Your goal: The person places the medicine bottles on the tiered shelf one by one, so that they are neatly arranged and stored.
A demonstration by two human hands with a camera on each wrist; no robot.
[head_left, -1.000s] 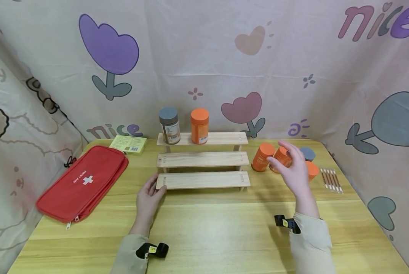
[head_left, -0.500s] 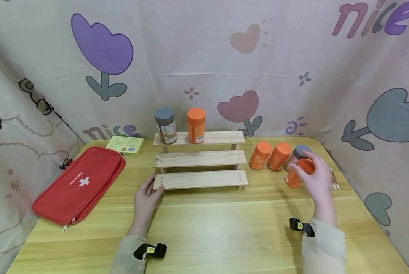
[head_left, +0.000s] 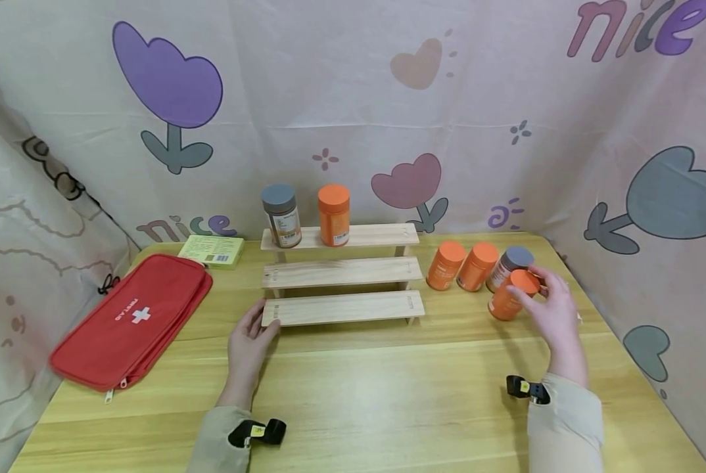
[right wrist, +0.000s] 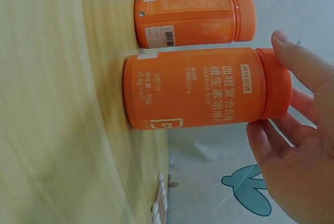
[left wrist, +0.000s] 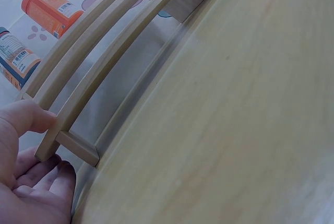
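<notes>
My left hand [head_left: 249,345] holds the left end of the bottom board of a three-step wooden display rack [head_left: 341,309]. In the left wrist view, the thumb lies over the board end and the fingers curl beneath it. On the right of the table, my right hand [head_left: 554,312] grips the lid of the nearest orange bottle [right wrist: 203,88] between thumb and fingers. That bottle stands on the table. Just behind it are a grey-lidded bottle [head_left: 509,266] and two more orange bottles, one [head_left: 477,266] beside the other [head_left: 446,265]. The rack's top step carries a grey-lidded bottle [head_left: 282,215] and an orange bottle [head_left: 334,215].
A red first aid pouch [head_left: 134,322] lies at the left of the wooden table [head_left: 388,401], with a yellow-green box [head_left: 213,251] behind it. Cotton swabs [right wrist: 160,200] lie right of the gripped bottle, mostly hidden in the head view. A patterned curtain [head_left: 329,85] hangs behind.
My right hand has moved right and down from above the bottles and has taken hold of the nearest orange bottle's lid. The left hand has stayed on the rack. The head view has shifted slightly.
</notes>
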